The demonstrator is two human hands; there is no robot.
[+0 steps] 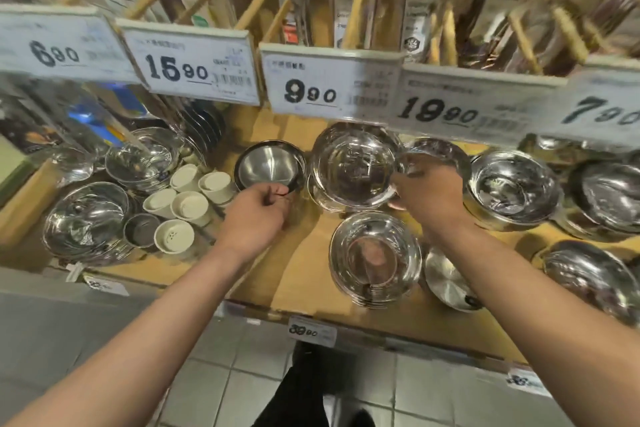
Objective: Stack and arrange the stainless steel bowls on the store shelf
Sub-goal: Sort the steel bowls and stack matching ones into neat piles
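- On wooden store shelf (304, 274), mid-level, below row of white price tags (332, 83): both hands reaching in, well apart from each other.
- Left hand (256, 211) fingers curled at near rim of small matte-inside stainless steel bowl with dark rim (270, 165); looks like a pinch on the rim, contact partly hidden.
- Right hand (426, 194) gripping right rim of large shiny stainless steel bowl (353, 166), tilted up toward camera, resting on or just above a stack beneath; cannot tell which.
- Key relation: small bowl just left of large bowl, nearly touching; left hand nearer small one, right hand nearer large one. Bowls round, no long axis; openings face up and toward viewer.
- Judgement: next move likely seats large bowl down on its stack or nests small bowl; needs rims level, else slip or clatter.
- Counts: shiny steel bowls or bowl stacks visible about nine, edges blurred so not exact; front shiny bowl stack (375, 256) one; flat steel lid (450, 282) one.
- Cream ceramic cups (188, 206) six, plus one small grey metal cup (142, 229).
- Price tags overhead five.
- Hanging packaged utensils (356, 10) above, blurred, uncounted.
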